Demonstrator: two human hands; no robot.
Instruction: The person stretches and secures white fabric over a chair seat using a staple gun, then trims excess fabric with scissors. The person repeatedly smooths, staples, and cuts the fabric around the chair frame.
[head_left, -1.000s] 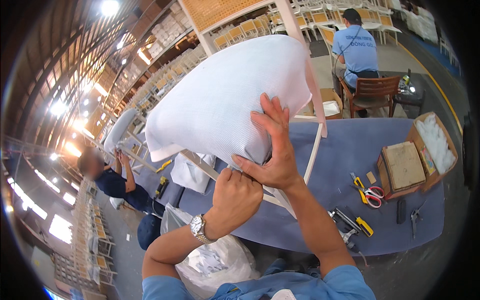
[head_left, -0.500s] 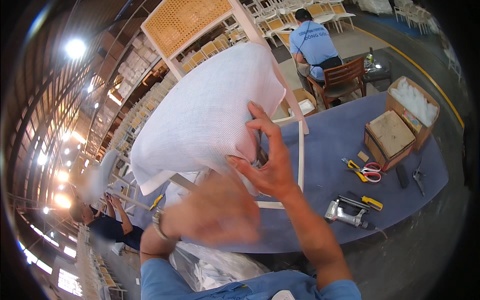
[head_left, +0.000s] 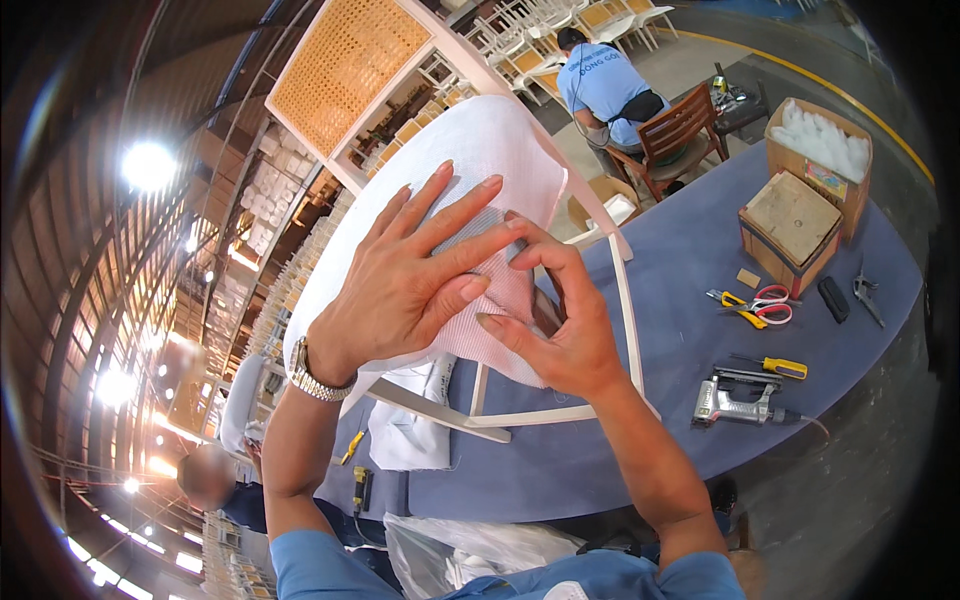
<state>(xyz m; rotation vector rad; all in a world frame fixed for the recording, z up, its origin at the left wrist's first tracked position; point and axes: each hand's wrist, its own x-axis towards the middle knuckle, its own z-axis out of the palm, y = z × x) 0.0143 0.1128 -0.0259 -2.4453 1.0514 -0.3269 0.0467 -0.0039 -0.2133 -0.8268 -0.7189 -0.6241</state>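
Observation:
A pale chair [head_left: 497,72] with a woven cane back lies tipped over on the table, its padded seat [head_left: 470,130] covered in whitish mesh fabric and turned toward me. My left hand [head_left: 405,275] lies flat on that seat, fingers spread, its index fingertip reaching my right hand. Around the near right corner of the seat curls my right hand [head_left: 570,330]; its thumb and forefinger press the fabric from two sides, with a fold of cloth between them. What its other fingers touch is hidden. A white cloth piece [head_left: 410,440] lies beneath the frame.
On the blue table [head_left: 560,460] are a staple gun [head_left: 735,402], a yellow-handled screwdriver [head_left: 785,368], scissors [head_left: 770,305], pliers [head_left: 868,295], a wooden box [head_left: 790,220] and a carton of white stuffing [head_left: 820,150]. One person [head_left: 610,85] sits beyond; another [head_left: 245,500] is at left.
My left hand, blurred below the seat before, has come up and now rests flat on the fabric. My right hand keeps its hold at the corner. The view has shifted slightly.

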